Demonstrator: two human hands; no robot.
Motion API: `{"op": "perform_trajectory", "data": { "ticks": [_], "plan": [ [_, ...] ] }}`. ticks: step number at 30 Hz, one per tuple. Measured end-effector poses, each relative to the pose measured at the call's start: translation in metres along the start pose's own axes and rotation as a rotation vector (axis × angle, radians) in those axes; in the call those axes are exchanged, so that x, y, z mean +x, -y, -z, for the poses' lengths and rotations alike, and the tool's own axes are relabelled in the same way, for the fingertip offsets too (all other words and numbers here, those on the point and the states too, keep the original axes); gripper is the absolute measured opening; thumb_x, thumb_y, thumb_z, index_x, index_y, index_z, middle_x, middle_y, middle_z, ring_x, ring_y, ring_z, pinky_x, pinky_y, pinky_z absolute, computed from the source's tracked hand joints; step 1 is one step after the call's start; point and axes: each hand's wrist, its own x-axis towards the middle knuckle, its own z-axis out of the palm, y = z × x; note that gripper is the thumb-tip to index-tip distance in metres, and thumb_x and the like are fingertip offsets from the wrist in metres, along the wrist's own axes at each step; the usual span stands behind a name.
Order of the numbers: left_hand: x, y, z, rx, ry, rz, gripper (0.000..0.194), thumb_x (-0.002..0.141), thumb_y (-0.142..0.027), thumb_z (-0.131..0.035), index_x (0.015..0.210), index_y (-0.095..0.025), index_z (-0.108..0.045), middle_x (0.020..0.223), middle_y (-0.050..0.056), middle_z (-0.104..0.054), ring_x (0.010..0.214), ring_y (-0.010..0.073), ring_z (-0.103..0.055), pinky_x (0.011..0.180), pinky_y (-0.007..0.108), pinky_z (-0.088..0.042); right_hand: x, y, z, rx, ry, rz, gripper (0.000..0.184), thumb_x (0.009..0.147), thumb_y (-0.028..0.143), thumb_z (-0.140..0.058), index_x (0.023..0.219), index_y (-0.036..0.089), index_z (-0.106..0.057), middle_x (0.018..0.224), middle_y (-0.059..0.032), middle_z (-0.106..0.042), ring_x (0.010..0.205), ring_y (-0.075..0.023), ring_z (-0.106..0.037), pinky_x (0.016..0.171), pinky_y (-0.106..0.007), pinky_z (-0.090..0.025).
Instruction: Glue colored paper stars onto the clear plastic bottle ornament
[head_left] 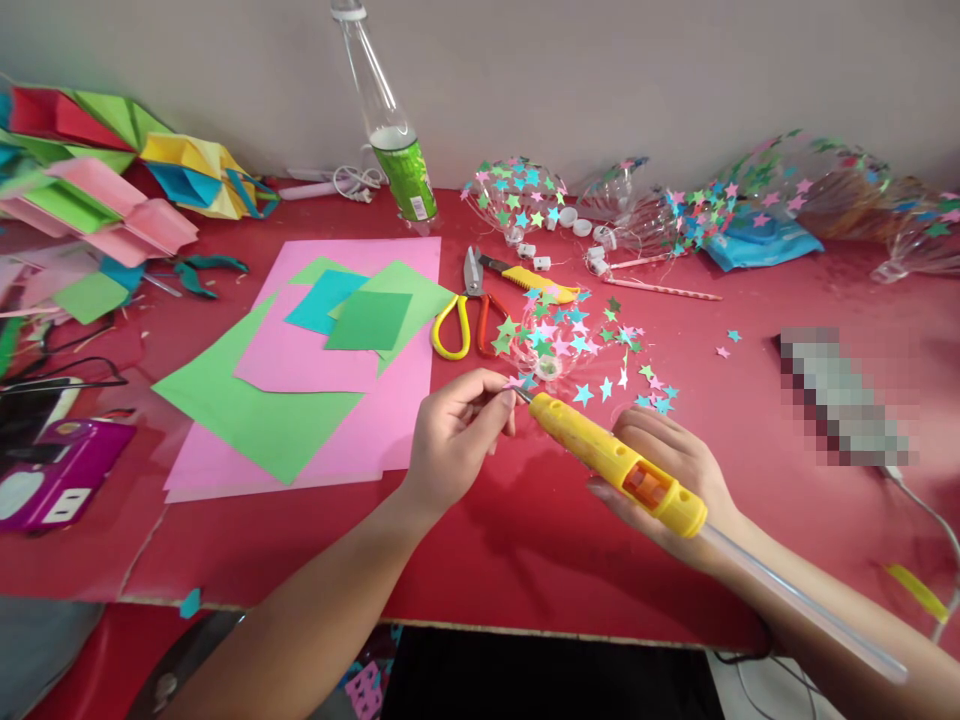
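Observation:
My right hand (667, 470) is wrapped around a yellow hot glue gun (600, 445), with a clear glue stick (810, 605) jutting from its rear end. The gun's metal nozzle points left and meets the fingertips of my left hand (461, 430). Thumb and fingers of that hand are pinched together on a small pink paper star (514, 382), mostly hidden by the fingers. Just beyond lies a clear plastic piece covered in colored stars (547, 340). Loose blue stars (583, 395) and others in pink and green are scattered beside it.
Pink and green paper sheets (300, 430) lie left. Behind my hands are scissors (472, 275) and a yellow cutter (536, 283). A bottle (405, 170) stands by the wall, star-covered plastic pieces (517, 195) to its right. A pixelated device (844, 395) with a cable lies right.

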Motion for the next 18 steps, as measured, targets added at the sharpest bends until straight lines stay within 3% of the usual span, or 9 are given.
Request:
{"op": "perform_trajectory", "data": {
  "ticks": [11, 13, 16, 18],
  "plan": [
    [-0.0007, 0.0006, 0.0004, 0.106, -0.004, -0.07, 0.014, 0.089, -0.025, -0.054, 0.079, -0.019, -0.06, 0.057, -0.003, -0.057, 0.042, 0.0064, -0.045, 0.04, 0.018, -0.037, -0.002, -0.0009, -0.0001, -0.016, 0.001, -0.006, 0.023, 0.089, 0.031, -0.054, 0.071, 0.02, -0.046, 0.065, 0.0012, -0.044, 0.059, -0.0123, -0.043, 0.055, -0.026, -0.039],
    [0.0001, -0.0002, 0.0018, 0.271, -0.025, -0.192, 0.014, 0.09, -0.023, -0.052, 0.079, -0.019, -0.06, 0.059, -0.002, -0.057, 0.045, 0.0076, -0.047, 0.045, 0.02, -0.039, -0.0023, -0.0007, 0.0004, -0.021, 0.004, -0.009, 0.023, 0.089, 0.031, -0.054, 0.071, 0.02, -0.045, 0.065, 0.0012, -0.043, 0.059, -0.0123, -0.042, 0.054, -0.026, -0.038],
    [0.001, -0.0021, 0.0059, 0.572, -0.051, -0.48, 0.012, 0.086, -0.015, -0.053, 0.077, -0.018, -0.06, 0.061, -0.001, -0.058, 0.049, 0.0088, -0.046, 0.05, 0.023, -0.038, -0.003, -0.0001, 0.0027, -0.054, 0.01, -0.004, 0.021, 0.088, 0.027, -0.054, 0.07, 0.021, -0.045, 0.064, 0.0018, -0.042, 0.057, -0.0122, -0.039, 0.053, -0.026, -0.035],
    [-0.0001, -0.0029, 0.009, 0.654, -0.079, -0.624, 0.011, 0.084, -0.011, -0.055, 0.078, -0.019, -0.061, 0.06, -0.001, -0.058, 0.05, 0.0095, -0.046, 0.05, 0.025, -0.037, -0.0036, 0.0005, 0.0043, -0.063, 0.019, 0.013, 0.019, 0.088, 0.024, -0.053, 0.072, 0.021, -0.046, 0.064, 0.0012, -0.044, 0.058, -0.013, -0.04, 0.054, -0.027, -0.035]
  ]
}}
